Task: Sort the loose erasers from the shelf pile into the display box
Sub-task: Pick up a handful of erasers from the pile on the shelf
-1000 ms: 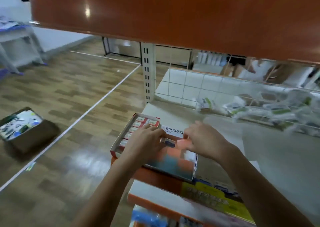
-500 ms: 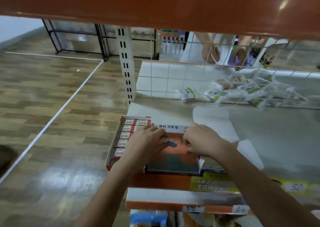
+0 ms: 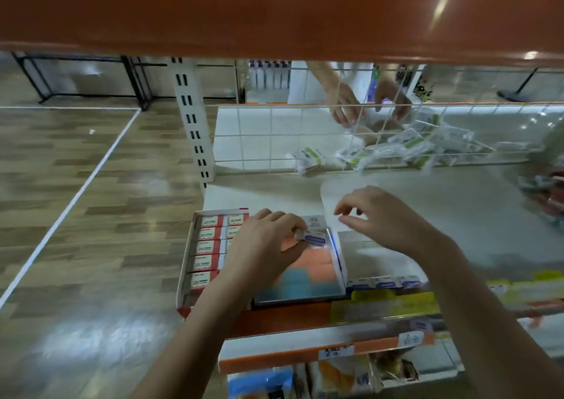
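A white display box [image 3: 186,264] sits at the shelf's left front corner, holding rows of red-and-white erasers [image 3: 208,247]. Beside it on the right stands a second box [image 3: 305,289] with an orange and blue inside. My left hand [image 3: 265,246] hovers over both boxes and pinches a small eraser with a blue sleeve [image 3: 311,236] at its fingertips. My right hand [image 3: 387,218] is lifted above the shelf to the right, fingers loosely spread and holding nothing. Three blue-sleeved erasers [image 3: 384,282] lie along the shelf's front edge under my right forearm.
An orange shelf board [image 3: 274,11] hangs low overhead. A white wire grid [image 3: 274,136] closes the back of the shelf, with a pile of packets [image 3: 406,148] behind it. Another person's hands [image 3: 348,105] reach in there. A red-wrapped heap [image 3: 549,194] lies far right.
My right hand has let go and lifted back to the right, away from the box. My left hand still holds the blue-sleeved eraser over the box. The view tilted slightly right.
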Motion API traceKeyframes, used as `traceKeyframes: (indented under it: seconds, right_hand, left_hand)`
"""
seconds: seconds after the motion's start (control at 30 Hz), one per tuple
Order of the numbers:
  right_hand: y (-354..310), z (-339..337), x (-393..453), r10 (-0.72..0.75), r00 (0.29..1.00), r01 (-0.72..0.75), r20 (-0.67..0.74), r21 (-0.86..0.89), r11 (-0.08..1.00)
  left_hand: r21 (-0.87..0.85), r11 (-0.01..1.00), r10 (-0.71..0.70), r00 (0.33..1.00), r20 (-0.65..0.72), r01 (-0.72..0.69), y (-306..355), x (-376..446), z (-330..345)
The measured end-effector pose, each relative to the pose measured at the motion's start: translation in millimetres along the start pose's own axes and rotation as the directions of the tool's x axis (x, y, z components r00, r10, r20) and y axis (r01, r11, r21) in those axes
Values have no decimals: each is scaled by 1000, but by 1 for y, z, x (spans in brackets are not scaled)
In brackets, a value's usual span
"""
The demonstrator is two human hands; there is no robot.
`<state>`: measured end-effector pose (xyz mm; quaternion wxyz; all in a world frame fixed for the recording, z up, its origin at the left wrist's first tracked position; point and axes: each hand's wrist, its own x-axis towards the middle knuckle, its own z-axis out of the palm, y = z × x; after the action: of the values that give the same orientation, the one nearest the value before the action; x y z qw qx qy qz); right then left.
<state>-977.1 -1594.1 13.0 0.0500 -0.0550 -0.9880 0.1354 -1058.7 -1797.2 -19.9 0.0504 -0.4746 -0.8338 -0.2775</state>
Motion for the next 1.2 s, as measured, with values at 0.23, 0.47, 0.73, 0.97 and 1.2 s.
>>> traceKeyframes:
  seconds: [0.23,0.47,0.73,0.97,1.2]
  right_hand:
    - [65,-25,-54,293,953,-294,-74,-4,956]
    - [111,-9,-81,444,895,-446,-48,-24,895]
    - [135,5,-94,318,948,-317,5,97,943]
    - [139,5,-93,194,975,-211,106,193,958]
    - [134,-3,-97,162,977,-193,140,248,949]
  left_hand:
    - [-82,985,163,980,114,-154,57,36,25]
    - [27,989,127,918,375,-147,99,67,77]
    - [139,990,-26,897,440,-39,109,74,116]
    - [16,998,-53,840,539,53,113,70,121]
    - [77,997,-47,855,517,8,123,71,118]
